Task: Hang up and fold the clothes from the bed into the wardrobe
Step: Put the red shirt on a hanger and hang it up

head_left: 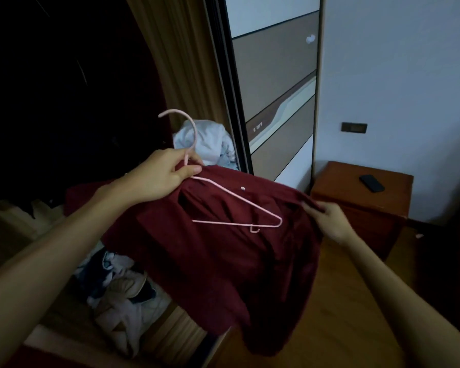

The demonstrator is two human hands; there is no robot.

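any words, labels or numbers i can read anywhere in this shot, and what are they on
No text can be read in this picture.
Small white tag on the dark red garment: too small and blurred to read.
Small white marks on the wardrobe door: blurred, not readable.
Phone on the wooden cabinet: dark, nothing shows.
Pink hanger: no print visible.

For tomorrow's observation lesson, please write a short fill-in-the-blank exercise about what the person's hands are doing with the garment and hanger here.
1. The left hand grips the hanger, whose colour is ____.
2. The right hand pinches the edge of a dark ____ garment.
3. A black ____ lies on the brown cabinet by the wall.

Missing words: pink; red; phone
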